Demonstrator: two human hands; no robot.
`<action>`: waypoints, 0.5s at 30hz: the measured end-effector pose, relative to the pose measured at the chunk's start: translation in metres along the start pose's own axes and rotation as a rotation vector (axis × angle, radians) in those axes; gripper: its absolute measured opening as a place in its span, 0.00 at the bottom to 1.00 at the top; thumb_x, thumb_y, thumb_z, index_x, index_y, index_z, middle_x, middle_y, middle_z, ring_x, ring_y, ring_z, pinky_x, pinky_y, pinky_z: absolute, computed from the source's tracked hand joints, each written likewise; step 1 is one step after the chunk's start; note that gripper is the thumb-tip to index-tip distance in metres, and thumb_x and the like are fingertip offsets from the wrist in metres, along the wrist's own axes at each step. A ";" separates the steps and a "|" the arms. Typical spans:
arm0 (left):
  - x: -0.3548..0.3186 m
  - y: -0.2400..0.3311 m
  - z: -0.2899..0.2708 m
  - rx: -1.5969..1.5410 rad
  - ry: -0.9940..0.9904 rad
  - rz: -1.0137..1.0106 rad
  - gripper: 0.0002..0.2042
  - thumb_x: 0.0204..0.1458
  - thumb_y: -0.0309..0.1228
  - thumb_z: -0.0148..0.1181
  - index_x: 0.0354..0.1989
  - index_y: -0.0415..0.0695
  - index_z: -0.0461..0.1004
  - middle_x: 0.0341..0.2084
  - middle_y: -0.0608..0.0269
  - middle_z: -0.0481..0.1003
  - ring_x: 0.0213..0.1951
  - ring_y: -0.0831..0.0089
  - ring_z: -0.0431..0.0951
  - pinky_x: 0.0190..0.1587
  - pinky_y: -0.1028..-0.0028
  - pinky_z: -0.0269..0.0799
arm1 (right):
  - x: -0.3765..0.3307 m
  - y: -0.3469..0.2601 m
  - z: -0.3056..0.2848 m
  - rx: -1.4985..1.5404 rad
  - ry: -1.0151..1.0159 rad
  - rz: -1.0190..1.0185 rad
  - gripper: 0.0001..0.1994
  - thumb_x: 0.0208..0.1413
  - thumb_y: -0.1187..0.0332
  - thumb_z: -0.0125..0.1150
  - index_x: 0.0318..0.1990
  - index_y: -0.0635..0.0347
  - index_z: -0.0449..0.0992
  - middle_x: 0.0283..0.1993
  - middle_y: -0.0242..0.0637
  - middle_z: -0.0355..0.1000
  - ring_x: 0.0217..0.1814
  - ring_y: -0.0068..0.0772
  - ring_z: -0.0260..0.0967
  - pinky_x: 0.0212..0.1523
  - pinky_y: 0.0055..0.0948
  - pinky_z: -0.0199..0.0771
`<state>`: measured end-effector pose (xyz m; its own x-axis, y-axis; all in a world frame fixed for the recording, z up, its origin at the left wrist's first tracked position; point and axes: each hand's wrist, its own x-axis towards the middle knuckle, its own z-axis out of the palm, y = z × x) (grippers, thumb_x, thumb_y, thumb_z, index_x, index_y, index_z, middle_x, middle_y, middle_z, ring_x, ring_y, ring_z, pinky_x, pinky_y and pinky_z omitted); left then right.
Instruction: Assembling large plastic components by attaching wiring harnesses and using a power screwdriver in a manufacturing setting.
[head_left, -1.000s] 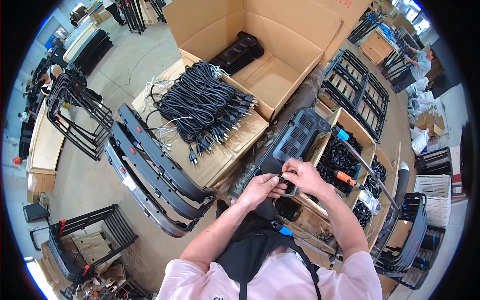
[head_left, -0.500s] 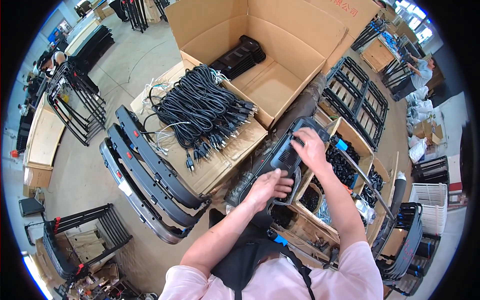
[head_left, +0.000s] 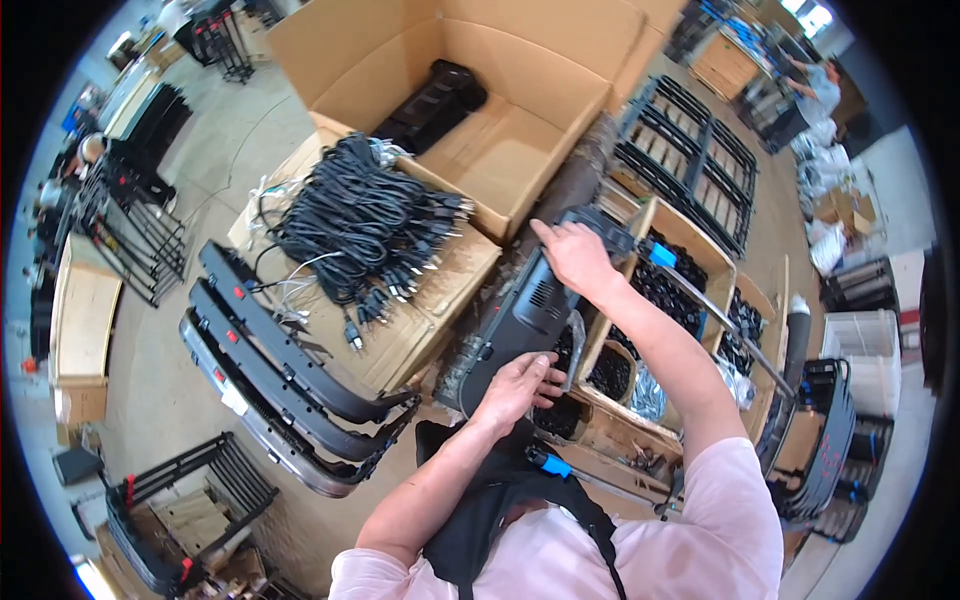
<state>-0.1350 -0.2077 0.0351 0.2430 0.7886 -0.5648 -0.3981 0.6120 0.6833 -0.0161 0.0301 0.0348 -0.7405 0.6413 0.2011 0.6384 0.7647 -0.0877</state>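
Observation:
A long black plastic housing with a slotted vent lies at a slant in front of me, on the work surface. Across its far part is my right hand, closed over the width with its fingers reaching the left edge. My left hand lies at the near end, fingers loosely spread and touching the housing's side. Just left of the housing, a big bundle of black power cords with plugs and bare white wires rests on cardboard. Several curved dark frame pieces with red switches stand further left.
An open cardboard box holding stacked black parts stands beyond the cords. At right, wooden bins hold small black pieces, with a metal bar across them. Black frames lie behind. Other people work at the far edges.
The view has shifted, so surroundings appear further left and up. My right hand has turned, its fingers now stretching to the left edge; my left hand has slid toward the near end, uncovering the vent.

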 end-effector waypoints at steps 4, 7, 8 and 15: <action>0.009 -0.010 0.015 0.082 0.004 -0.005 0.21 0.75 0.40 0.45 0.67 0.38 0.68 0.48 0.58 0.80 0.43 0.72 0.81 0.45 0.72 0.79 | -0.031 0.002 -0.033 0.147 0.181 0.012 0.17 0.58 0.70 0.64 0.55 0.61 0.76 0.41 0.42 0.79 0.45 0.50 0.76 0.50 0.44 0.77; 0.013 -0.019 0.027 0.135 0.015 0.003 0.19 0.74 0.39 0.46 0.62 0.38 0.71 0.46 0.59 0.80 0.43 0.73 0.81 0.45 0.72 0.79 | -0.116 0.014 -0.050 0.281 0.064 0.228 0.08 0.57 0.69 0.62 0.43 0.58 0.81 0.39 0.43 0.76 0.42 0.53 0.77 0.42 0.46 0.80; 0.017 -0.021 0.031 0.132 0.012 -0.018 0.19 0.74 0.39 0.47 0.61 0.37 0.71 0.47 0.58 0.79 0.44 0.72 0.81 0.46 0.71 0.79 | -0.154 0.025 -0.036 0.252 -0.082 0.234 0.08 0.57 0.70 0.61 0.42 0.58 0.81 0.39 0.43 0.76 0.42 0.53 0.78 0.41 0.47 0.80; 0.042 -0.053 0.063 0.165 0.042 -0.055 0.16 0.73 0.40 0.50 0.55 0.39 0.74 0.42 0.60 0.80 0.42 0.71 0.81 0.45 0.70 0.81 | -0.263 0.035 0.073 0.366 -0.527 0.076 0.24 0.53 0.76 0.58 0.59 0.49 0.78 0.63 0.43 0.71 0.59 0.52 0.75 0.58 0.47 0.79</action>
<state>-0.0481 -0.2034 0.0039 0.2214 0.7527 -0.6200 -0.2337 0.6582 0.7156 0.1860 -0.1074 -0.0921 -0.7595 0.5682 -0.3167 0.6490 0.6286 -0.4286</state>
